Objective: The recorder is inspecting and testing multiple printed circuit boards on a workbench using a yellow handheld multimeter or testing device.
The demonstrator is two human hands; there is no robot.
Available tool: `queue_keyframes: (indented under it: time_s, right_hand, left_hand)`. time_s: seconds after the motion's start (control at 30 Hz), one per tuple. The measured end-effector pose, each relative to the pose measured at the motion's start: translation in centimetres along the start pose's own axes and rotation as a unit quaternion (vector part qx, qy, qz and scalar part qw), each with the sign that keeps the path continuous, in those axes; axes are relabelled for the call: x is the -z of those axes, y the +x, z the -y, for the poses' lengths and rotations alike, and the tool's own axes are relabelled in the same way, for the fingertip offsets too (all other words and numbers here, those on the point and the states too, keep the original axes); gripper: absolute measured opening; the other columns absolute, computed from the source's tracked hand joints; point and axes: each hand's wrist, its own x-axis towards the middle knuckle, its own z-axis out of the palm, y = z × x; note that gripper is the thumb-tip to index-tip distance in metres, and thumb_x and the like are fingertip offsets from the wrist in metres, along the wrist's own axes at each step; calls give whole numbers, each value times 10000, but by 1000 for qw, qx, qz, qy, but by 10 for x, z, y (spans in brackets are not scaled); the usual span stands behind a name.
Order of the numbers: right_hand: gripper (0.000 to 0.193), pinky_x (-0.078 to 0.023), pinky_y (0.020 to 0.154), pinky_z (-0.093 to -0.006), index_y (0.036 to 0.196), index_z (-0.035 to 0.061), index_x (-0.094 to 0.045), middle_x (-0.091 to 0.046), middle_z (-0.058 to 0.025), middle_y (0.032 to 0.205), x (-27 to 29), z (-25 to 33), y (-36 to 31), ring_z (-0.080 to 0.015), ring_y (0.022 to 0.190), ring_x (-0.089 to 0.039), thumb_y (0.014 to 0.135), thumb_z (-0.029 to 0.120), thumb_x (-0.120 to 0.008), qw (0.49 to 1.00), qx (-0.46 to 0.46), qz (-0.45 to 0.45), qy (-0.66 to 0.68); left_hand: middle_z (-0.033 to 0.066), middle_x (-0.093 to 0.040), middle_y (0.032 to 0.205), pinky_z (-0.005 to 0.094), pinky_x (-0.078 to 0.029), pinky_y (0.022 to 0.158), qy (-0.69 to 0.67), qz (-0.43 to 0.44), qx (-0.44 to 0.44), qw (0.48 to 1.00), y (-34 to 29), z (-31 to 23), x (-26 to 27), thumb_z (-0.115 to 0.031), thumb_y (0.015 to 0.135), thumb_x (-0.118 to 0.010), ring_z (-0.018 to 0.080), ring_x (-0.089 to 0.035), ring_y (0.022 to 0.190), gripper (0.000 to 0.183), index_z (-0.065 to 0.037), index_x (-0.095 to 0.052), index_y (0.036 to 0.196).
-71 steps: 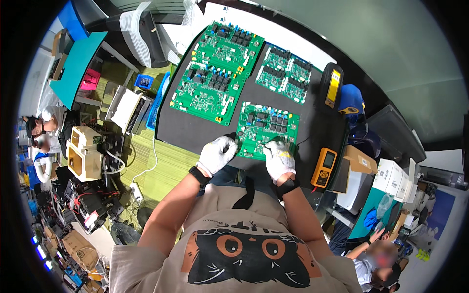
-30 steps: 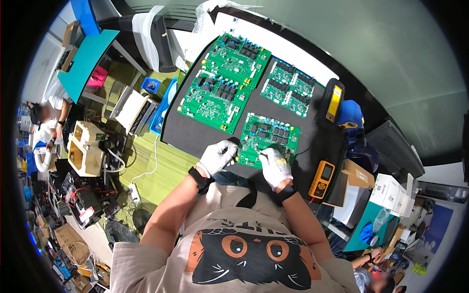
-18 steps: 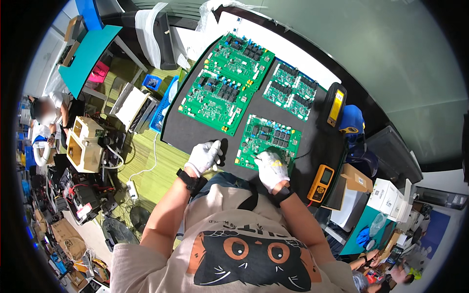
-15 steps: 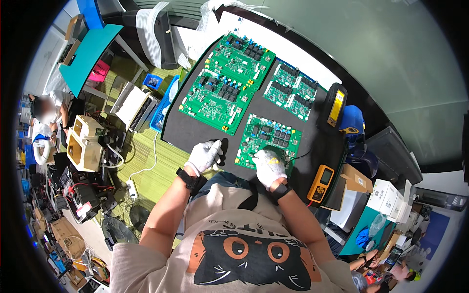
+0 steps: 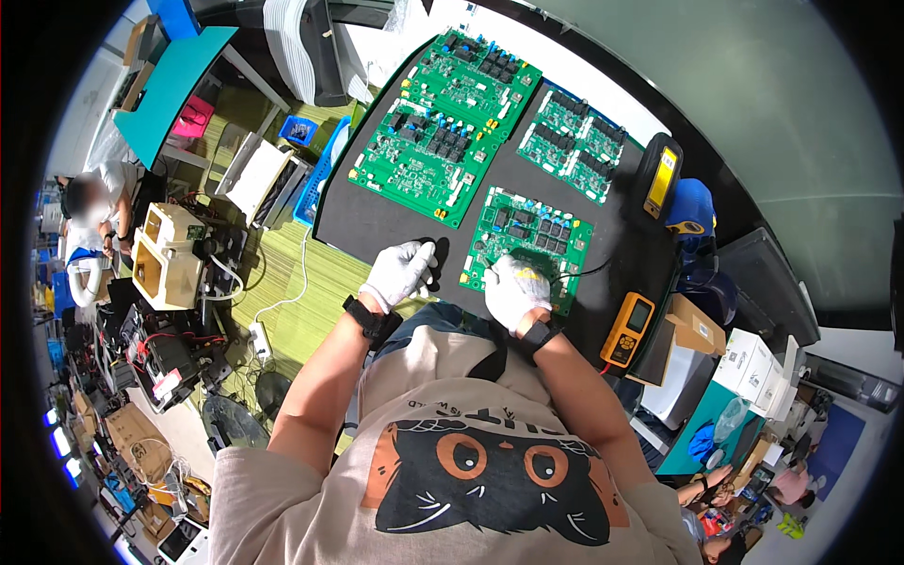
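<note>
The green circuit board [image 5: 529,233] is seen flat near the front edge of the black-topped table [image 5: 355,224], its near part covered by the curled, gloved right hand [image 5: 517,292], while the left hand [image 5: 399,274], fingers bent together, is held over that edge; whether anything is pinched by either cannot be told.

The dark desk [image 5: 350,218] carries two large boards [image 5: 424,162] at left, a panel [image 5: 573,146], a smaller board [image 5: 527,237] nearer, an orange meter [image 5: 628,330] and, apparently, a black-and-yellow device [image 5: 663,179] at right.
</note>
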Motion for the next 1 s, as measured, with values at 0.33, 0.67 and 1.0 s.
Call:
queue_keyframes:
  time_s: [0.33, 0.67, 1.0]
  right_hand:
    - [324, -528, 748, -511, 946, 56, -633, -696, -189, 893, -13, 14, -2, -392, 847, -678, 933, 354, -506, 999, -52, -3, 17]
    - [334, -536, 721, -508, 903, 46, -607, -700, -198, 845, -22, 28, -5, -390, 802, -688, 944, 359, -500, 995, -99, -12, 5]
    - [261, -547, 658, -489, 844, 59, -588, -687, -167, 750, -34, 32, -7, -355, 727, -692, 924, 299, -524, 994, -77, -65, -39]
  left_hand:
    - [54, -644, 650, 224, -450, 449, -8, 12, -11, 1000, -1, 2, 1, -358, 1007, -567, 109, -621, 514, 365, -20, -642, 893]
    - [45, -641, 657, 233, -465, 465, -11, 27, -7, 1000, 2, 7, 3, -348, 1010, -564, 102, -620, 519, 357, -23, -647, 888]
    - [34, -634, 662, 223, -450, 473, -8, 23, -17, 1000, 1, 9, 2, -339, 1007, -574, 92, -613, 530, 349, -24, -658, 880]
